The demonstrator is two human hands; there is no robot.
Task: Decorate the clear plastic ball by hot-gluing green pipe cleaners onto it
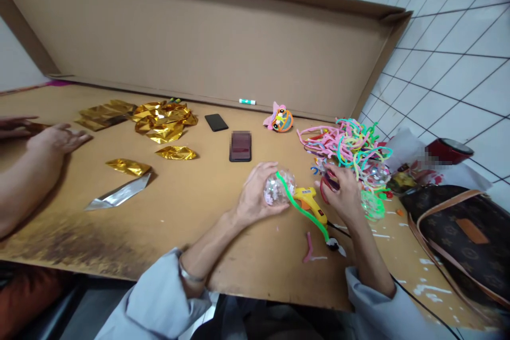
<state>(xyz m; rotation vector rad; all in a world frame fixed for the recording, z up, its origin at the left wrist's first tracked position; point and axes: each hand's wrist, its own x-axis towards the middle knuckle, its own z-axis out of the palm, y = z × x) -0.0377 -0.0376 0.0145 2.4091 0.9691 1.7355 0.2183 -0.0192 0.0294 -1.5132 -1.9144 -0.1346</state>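
My left hand (255, 191) is wrapped round a clear ball (274, 189) with pale bits inside. A bright green pipe cleaner (305, 211) runs from the top of the ball down to the right, its upper end by my left fingertips. Beneath it a yellow hot glue gun (313, 204) lies on the table. Close to the heap of coloured pipe cleaners (342, 141), my right hand (346, 191) grips red-handled scissors (325, 187); their blades are hard to make out. A short pink pipe cleaner piece (308, 247) lies near the front edge.
At the left, another person's hands (59, 137) rest by crumpled gold foil (163, 119). Two phones (240, 147), a glue stick (247, 101) and a decorated pink-and-orange ball (281, 119) are farther back. A brown handbag (454, 239) sits at right; a cardboard wall (207, 37) stands behind.
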